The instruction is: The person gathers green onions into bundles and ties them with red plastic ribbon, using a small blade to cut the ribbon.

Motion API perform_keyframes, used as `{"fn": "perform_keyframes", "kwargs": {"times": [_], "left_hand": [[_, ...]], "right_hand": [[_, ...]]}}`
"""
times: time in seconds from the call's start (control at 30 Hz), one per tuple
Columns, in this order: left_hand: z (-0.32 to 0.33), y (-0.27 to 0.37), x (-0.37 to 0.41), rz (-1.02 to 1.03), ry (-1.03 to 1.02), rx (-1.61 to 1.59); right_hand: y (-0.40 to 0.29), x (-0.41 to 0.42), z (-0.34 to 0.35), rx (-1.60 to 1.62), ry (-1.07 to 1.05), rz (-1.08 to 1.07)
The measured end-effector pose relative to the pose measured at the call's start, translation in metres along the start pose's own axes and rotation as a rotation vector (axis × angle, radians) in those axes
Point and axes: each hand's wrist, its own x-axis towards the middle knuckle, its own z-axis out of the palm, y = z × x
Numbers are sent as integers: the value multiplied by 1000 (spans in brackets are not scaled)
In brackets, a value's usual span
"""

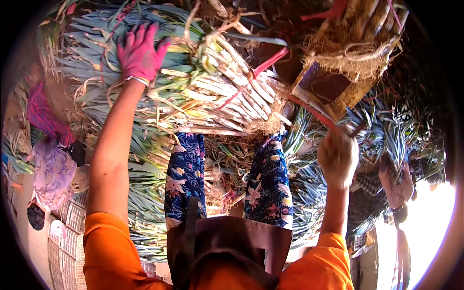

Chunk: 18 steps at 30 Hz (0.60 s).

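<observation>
Before me lies a bundle of long green onions or leeks, with blue-green leaves (pixel 90 54) at left and white stalks (pixel 232 87) and roots at right. My left hand (pixel 141 54), in a pink glove, is spread flat on the leaves. A red tie (pixel 270 62) crosses the stalks. My right hand (pixel 337 156), in a pale glove and blurred, is a fist at the right, apart from the stalks. It grips a thin red strip (pixel 317 114) that stretches towards the root ends; whether it is a cord or a tool I cannot tell. A short dark piece (pixel 359 128) juts beside the fist.
At upper right, a rooted bundle (pixel 362 40) sits on a worn frame-like stand (pixel 339 105). More leafy bundles (pixel 152 203) lie around my legs. One person (pixel 54 170) is at far left, near white plastic crates (pixel 65 246); another person (pixel 397 185) is at right.
</observation>
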Motion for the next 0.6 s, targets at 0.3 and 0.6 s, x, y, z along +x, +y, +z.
{"fn": "perform_keyframes", "kwargs": {"times": [0.3, 0.6], "left_hand": [[-15, 0, 21, -97, -6, -195], [-2, -26, -36, -611, 469, -1609]], "right_hand": [[5, -80, -38, 2, 449, -436], [-44, -38, 36, 583, -155, -392]]}}
